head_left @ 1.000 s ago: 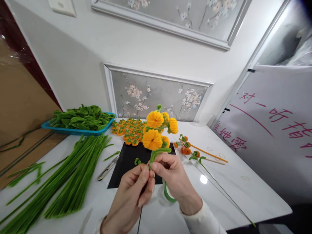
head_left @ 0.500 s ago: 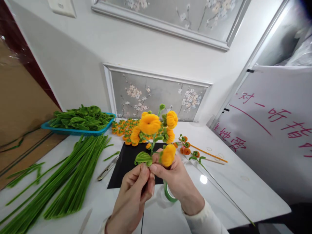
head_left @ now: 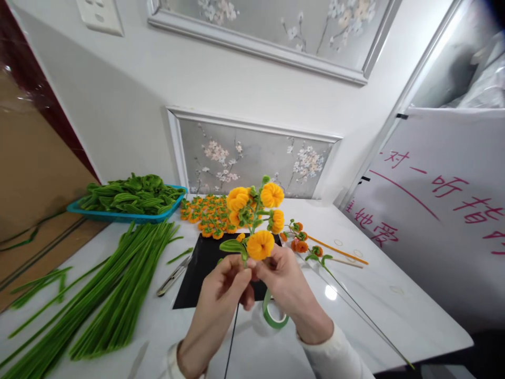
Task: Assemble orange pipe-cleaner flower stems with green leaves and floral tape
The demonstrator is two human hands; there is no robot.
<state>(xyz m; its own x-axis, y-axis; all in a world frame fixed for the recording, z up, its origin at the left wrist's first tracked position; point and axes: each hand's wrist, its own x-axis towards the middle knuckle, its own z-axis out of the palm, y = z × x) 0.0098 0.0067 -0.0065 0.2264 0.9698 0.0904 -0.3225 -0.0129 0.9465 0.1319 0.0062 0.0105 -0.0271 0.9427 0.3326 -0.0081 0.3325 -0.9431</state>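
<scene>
Pinching together at one spot, left hand (head_left: 221, 295) and right hand (head_left: 286, 287) each clamp the thin dark wire stem of a fuzzy yellow pipe-cleaner flower spray (head_left: 256, 218), held upright above the white counter (head_left: 355, 310), blooms clear of clutter. Green tape roll (head_left: 274, 316): hanging under the right palm. Black mat (head_left: 201, 268), small snips (head_left: 173, 275), green pipe-cleaner stems (head_left: 118, 284): left, within reach.

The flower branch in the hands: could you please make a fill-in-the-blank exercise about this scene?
1. Both hands, the left hand and the right hand, pinch the stem of a flower branch whose blossoms are ____ in colour.
2. The green leaves are piled in a ____ tray.
3. The roll of green tape hangs below the ____ hand.

Missing words: yellow; blue; right
</scene>
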